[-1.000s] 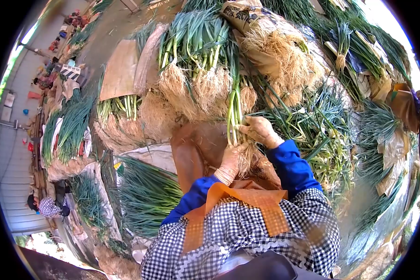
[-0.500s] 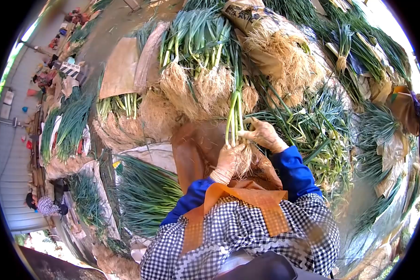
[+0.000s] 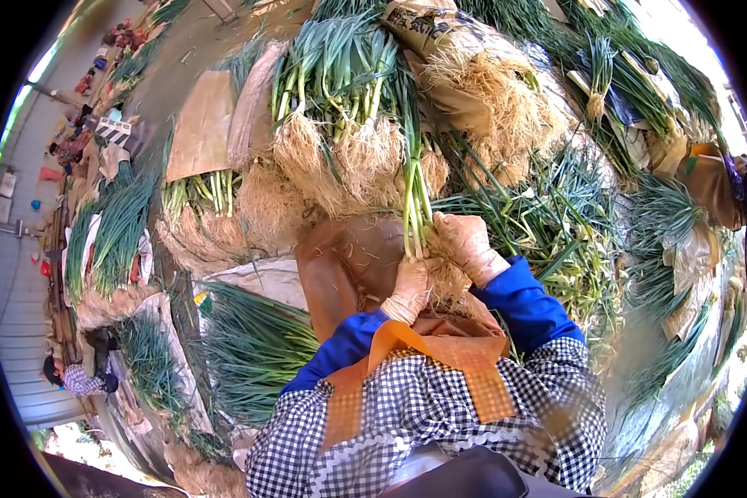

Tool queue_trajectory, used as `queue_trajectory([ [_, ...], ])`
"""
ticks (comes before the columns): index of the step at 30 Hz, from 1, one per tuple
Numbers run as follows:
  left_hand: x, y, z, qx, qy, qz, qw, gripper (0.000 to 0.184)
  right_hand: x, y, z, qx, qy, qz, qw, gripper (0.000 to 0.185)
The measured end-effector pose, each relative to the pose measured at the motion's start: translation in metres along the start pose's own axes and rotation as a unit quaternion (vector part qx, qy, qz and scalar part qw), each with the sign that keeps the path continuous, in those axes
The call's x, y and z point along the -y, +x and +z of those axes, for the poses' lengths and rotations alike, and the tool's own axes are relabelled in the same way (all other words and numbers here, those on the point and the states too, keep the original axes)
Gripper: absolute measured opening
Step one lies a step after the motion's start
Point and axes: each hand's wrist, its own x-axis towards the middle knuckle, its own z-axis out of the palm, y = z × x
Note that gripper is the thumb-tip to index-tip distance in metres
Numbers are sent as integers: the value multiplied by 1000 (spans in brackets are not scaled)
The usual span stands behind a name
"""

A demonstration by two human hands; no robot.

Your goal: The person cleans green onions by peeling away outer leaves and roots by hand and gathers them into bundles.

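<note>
A small bunch of green onions (image 3: 415,199) stands out in front of my lap, leaves pointing away from me. My left hand (image 3: 410,285), in a pale glove, is closed round the white stalk bases. Against the right side of the same bases, my right hand (image 3: 466,245) is closed, its fingers curled by the stringy roots (image 3: 446,285); exactly what it grips is partly hidden. The leaf tips overlap the bundled green onions (image 3: 340,91) beyond. Under both hands, a brown apron (image 3: 330,266) covers my lap.
Loose trimmed leaves (image 3: 568,241) lie to the right. A pile of green onions (image 3: 257,349) lies at the left, near a brown sheet (image 3: 203,124). A printed sack (image 3: 427,33) with rooted bundles sits ahead. Another person (image 3: 81,378) is at the far left.
My right hand has moved slightly down towards the roots, and its fingers have curled in. My left hand keeps its grip on the stalk bases. The whole view has shifted a little.
</note>
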Motion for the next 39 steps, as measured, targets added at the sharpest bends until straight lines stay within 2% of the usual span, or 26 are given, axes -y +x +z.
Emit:
queue_trajectory([
  [2, 30, 24, -26, -2, 55, 23, 998, 31, -3, 1, -3, 35, -37, -52, 997, 23],
  [4, 63, 53, -53, 84, -58, 97, 990, 32, 1, 8, -6, 69, -72, -47, 994, 20],
  [5, 66, 56, -59, 80, 164, 191, 964, 30, 0, 11, 5, 84, -96, -36, 991, 20],
  [6, 70, 59, -64, 35, 368, 283, 885, 28, -3, 12, 15, 100, -122, -27, 987, 20],
  [7, 41, 34, -35, 43, 167, 186, 967, 29, 0, 9, 12, 98, -118, -54, 987, 15],
  [8, 23, 20, -17, 49, -44, 78, 995, 30, 0, 7, 10, 99, -121, -54, 986, 15],
  [12, 16, 15, -20, 31, 5, 88, 996, 24, -15, -20, -3, 33, 21, -172, 984, 20],
  [13, 5, 6, -15, 68, -54, 29, 996, 24, -24, -33, -14, 81, 186, -178, 963, 28],
  [15, 1, 8, -19, 107, -122, -69, 984, 24, -36, -66, -58, 194, 275, -166, 927, 26],
  [17, -9, 0, -13, 135, -177, -108, 969, 24, -58, -97, -90, 191, 524, 210, 803, 22],
  [18, -15, -1, -10, 167, -225, -148, 948, 24, -84, -99, -92, 168, 429, 243, 853, 24],
  [19, -11, 3, -15, 167, -240, -164, 942, 26, -100, -92, -78, 194, 94, 276, 937, 26],
  [20, -3, 1, -18, 167, -241, -168, 941, 26, -112, -91, -57, 200, -253, 277, 905, 28],
  [21, 0, 2, -20, 152, -235, -154, 948, 27, -114, -93, -31, 74, -75, 207, 973, 30],
  [22, 2, 11, -20, 138, -233, -131, 954, 27, -110, -82, -15, -58, 104, 114, 986, 32],
  [23, 16, 22, -33, 143, -220, -133, 956, 28, -65, -59, -38, 59, 356, 222, 906, 33],
  [26, -16, -6, -14, 195, -209, -106, 952, 38, -61, -13, 16, 92, 476, 123, 866, 42],
  [28, -12, -2, -20, 250, -271, -106, 924, 38, -53, 7, 25, 153, 680, 140, 704, 43],
  [30, -5, 3, -32, 193, -293, -144, 925, 38, -27, 24, 45, 138, 731, 186, 642, 44],
  [31, -10, -2, -26, 207, -305, -143, 919, 38, -34, 33, 65, 164, 693, 141, 687, 45],
  [32, -16, -9, -19, 220, -318, -143, 911, 38, -30, 32, 66, 197, 737, 158, 627, 43],
  [34, -19, -14, -18, 231, -330, -149, 903, 37, -48, 35, 105, 247, 866, 77, 428, 41],
  [35, -11, -8, -30, 200, -282, -104, 933, 35, -17, 29, 71, 127, 808, 167, 550, 38],
  [36, -9, -5, -34, 169, -233, -58, 956, 33, 5, 28, 46, 17, 791, 220, 571, 33],
  [38, -21, -17, -15, 87, -144, -14, 986, 24, -25, 19, 39, -63, 651, 162, 739, 29],
  [39, -11, -8, -27, 56, -74, 43, 995, 23, -29, 17, 33, -104, 630, 224, 736, 26],
])
